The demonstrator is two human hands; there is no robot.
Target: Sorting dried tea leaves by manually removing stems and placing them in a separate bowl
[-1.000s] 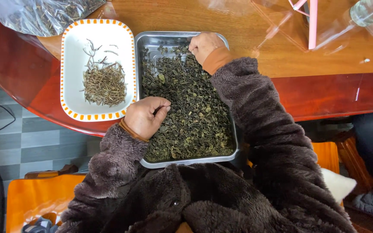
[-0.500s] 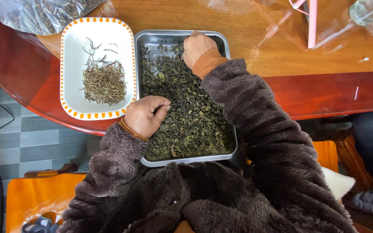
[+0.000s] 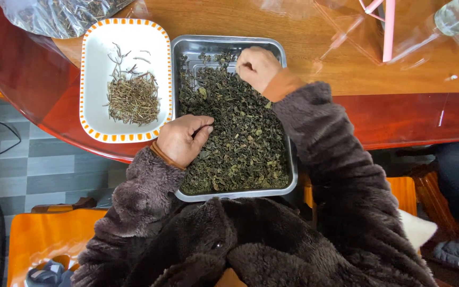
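Picking through dark green dried leaves (image 3: 240,133) heaped in the rectangular steel tray (image 3: 288,180) at the near edge of the glossy wooden worktop (image 3: 320,64), the left hand (image 3: 183,139) rests on the heap's left side with fingers curled over a few leaves, while the right hand (image 3: 256,66) pinches something small at the far end. Judging from the head view, leaves could spill over the tray's low rim, or into the white orange-rimmed dish (image 3: 96,79) of pale stems (image 3: 133,95) just left.

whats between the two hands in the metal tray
Only loose dried green leaves in the metal tray separate the left hand from the right hand, head view.
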